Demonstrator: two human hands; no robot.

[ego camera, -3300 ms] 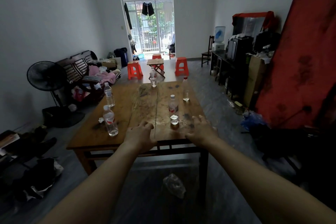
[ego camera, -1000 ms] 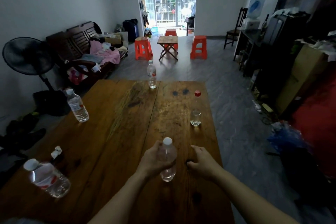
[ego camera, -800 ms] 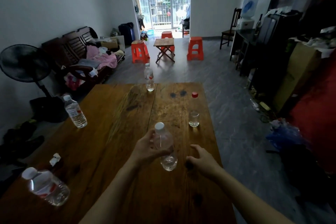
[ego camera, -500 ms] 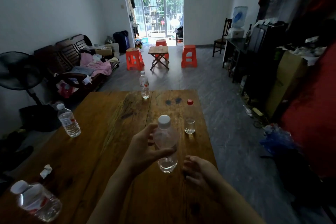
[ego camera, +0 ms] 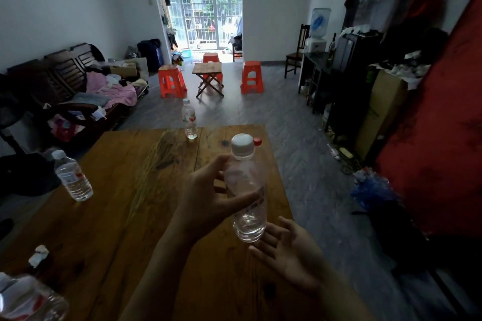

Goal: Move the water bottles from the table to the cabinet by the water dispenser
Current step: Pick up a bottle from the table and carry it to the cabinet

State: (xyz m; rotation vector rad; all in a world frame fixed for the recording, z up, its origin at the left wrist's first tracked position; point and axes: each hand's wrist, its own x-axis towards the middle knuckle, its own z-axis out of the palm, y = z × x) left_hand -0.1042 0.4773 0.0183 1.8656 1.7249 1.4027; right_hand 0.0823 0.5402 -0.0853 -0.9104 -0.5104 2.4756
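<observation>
1. Held bottle (ego camera: 247, 190): gripped by the left hand (ego camera: 211, 198) at mid-body, fingers on the far side, thumb across the near side. It is kept upright, white cap up, and is raised clear of the table (ego camera: 125, 203), so no contact w/ the wood is seen. Mid-body grip is judged to keep the thin wall from tipping or slipping during carry.

2. Right hand (ego camera: 289, 253): held palm-up w/ fingers spread, at approx. 5 o'clock of the bottle base, just below it. Nothing is gripped. Contact w/ the base cannot be confirmed. Position is judged as support or readiness for a hand-over.

3. Bottles remaining on the table, ref. the held bottle:
- 11 o'clock, far edge: far bottle (ego camera: 189, 120), upright.
- 9 o'clock, left edge: left bottle (ego camera: 71, 177), upright.
- 7 o'clock, near-left corner: near bottle (ego camera: 28, 300), blurred and cut by the frame.
- A red cap (ego camera: 257, 141) shows behind the held bottle's cap; what lies beneath it is hidden.

4. Destination: dark cabinet (ego camera: 320, 68) at 1 o'clock, against the right wall, well apart from the table. Dispenser (ego camera: 318, 31) stands at its far end. No bottles are made out on the cabinet.

5. Status (judged): early stage; one bottle lifted, none delivered. Next req.: carry across open floor to the cabinet.
</observation>
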